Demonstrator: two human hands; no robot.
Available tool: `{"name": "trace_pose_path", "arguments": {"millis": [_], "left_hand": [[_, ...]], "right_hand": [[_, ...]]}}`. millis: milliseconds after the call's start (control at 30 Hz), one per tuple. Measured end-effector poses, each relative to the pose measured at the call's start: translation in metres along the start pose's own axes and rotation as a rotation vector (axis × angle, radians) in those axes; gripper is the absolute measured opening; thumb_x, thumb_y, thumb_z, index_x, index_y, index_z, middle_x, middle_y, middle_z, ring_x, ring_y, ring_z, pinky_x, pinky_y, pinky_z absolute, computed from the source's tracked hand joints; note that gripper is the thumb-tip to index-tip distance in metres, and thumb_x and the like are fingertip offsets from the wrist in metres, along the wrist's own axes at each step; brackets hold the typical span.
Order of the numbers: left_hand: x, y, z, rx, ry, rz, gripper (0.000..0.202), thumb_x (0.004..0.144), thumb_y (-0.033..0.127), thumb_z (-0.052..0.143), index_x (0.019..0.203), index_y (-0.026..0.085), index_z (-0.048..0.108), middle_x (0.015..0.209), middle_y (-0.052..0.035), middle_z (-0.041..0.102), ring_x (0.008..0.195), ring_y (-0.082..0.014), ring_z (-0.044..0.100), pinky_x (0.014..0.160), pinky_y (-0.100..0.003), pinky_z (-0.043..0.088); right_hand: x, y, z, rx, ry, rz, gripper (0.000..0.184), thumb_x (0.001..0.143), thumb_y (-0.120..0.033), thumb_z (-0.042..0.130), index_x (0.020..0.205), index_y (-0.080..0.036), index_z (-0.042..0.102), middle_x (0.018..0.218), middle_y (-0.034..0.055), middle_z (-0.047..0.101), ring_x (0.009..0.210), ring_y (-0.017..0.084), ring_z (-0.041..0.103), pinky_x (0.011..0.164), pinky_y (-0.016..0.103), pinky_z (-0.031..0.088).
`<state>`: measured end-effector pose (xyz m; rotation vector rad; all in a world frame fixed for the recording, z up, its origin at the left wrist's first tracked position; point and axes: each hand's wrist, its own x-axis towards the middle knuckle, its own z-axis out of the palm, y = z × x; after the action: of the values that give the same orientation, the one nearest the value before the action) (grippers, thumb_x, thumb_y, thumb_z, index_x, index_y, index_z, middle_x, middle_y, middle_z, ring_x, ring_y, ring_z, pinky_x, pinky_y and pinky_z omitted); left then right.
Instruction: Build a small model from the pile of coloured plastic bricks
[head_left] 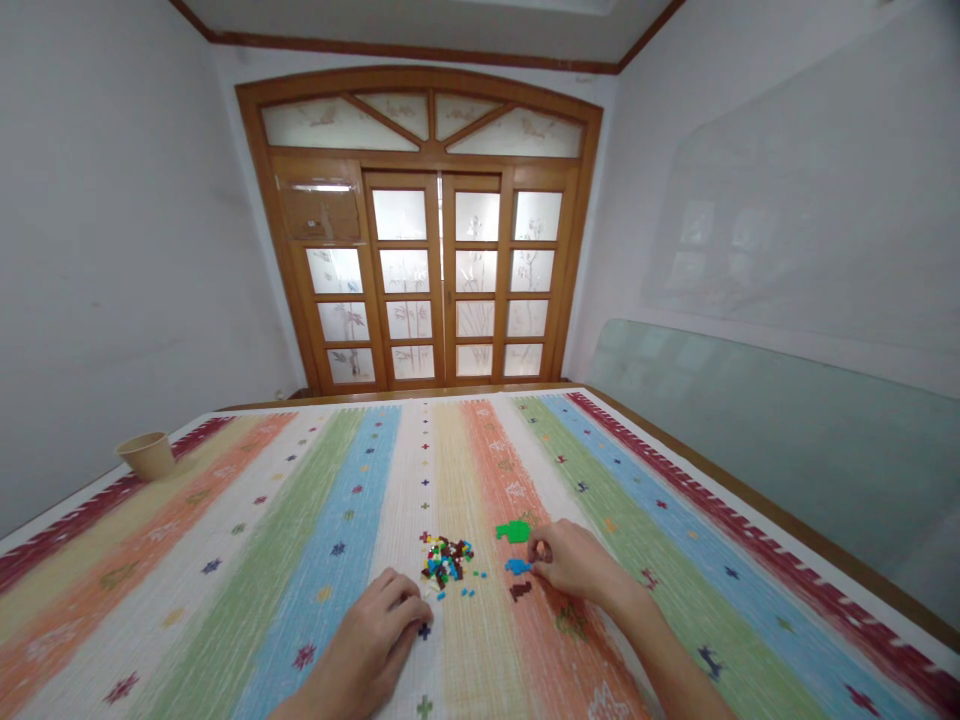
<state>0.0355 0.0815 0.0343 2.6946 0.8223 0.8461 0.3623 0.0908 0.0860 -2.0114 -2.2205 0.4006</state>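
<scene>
Head view, single frame, looking forward and down across a striped woven cloth (247, 520) spread over a desk (780, 515) with a wooden edge. Left hand (367, 630) at the near side, just beside a heap of small multicoloured plastic pieces (446, 562), knuckles raised, fingers curled over, tips down on the cloth; inside of the curl hidden, so grip or release not determinable. Right hand (570, 565) to the right of the heap, thumb and forefinger drawn close in a pinch, next to a blue plastic piece (517, 567); any small piece between the fingers too small to confirm. Heap located between the two hands, in red, blue, yellow, green and dark brown. A few loose blue bits (466, 592) just off its lower edge. Progress as found: bulk of the small pieces remaining in the heap; three larger single-coloured shapes set apart in a short column to its right, the blue one joined there by a green plastic piece (513, 531) and a dark brown plastic piece (520, 591). Beyond: tan paper cup (148, 455), tilted, far left on the cloth; glazed wooden double doors (427, 270); glass panel (750, 440) along the right wall.
</scene>
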Motion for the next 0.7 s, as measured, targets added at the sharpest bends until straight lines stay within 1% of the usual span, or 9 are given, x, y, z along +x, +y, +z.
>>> {"name": "trace_pose_path", "arguments": {"millis": [333,467,700], "left_hand": [[0.0011,0.0021,-0.0008,-0.004,-0.001,-0.01,0.025,0.103,0.008,0.043,0.099,0.022,0.064,0.098,-0.0066,0.068,0.092,-0.022,0.063,0.079,-0.033,0.053],[0.0008,0.0011,-0.0001,-0.003,-0.014,-0.017,0.026,0.102,0.007,0.042,0.101,0.022,0.064,0.1,-0.0067,0.068,0.093,-0.0224,0.063,0.08,-0.034,0.053],[0.0025,0.0027,-0.0012,0.006,-0.021,-0.018,0.026,0.102,0.008,0.042,0.1,0.022,0.064,0.099,-0.0067,0.067,0.092,-0.0221,0.063,0.079,-0.034,0.053]], "right_hand": [[-0.0013,-0.0012,-0.0002,-0.007,0.011,-0.012,0.022,0.081,-0.017,0.069,0.095,-0.027,0.083,0.095,0.0046,0.081,0.09,0.022,0.073,0.07,0.025,0.041],[0.0,-0.0006,0.0016,-0.011,0.022,-0.029,0.022,0.081,-0.016,0.069,0.094,-0.026,0.083,0.093,0.0045,0.081,0.09,0.023,0.073,0.07,0.025,0.041],[0.0003,0.0005,0.0025,-0.007,0.018,-0.019,0.019,0.082,-0.018,0.071,0.095,-0.026,0.083,0.094,0.0058,0.081,0.091,0.023,0.073,0.072,0.026,0.043]]}}
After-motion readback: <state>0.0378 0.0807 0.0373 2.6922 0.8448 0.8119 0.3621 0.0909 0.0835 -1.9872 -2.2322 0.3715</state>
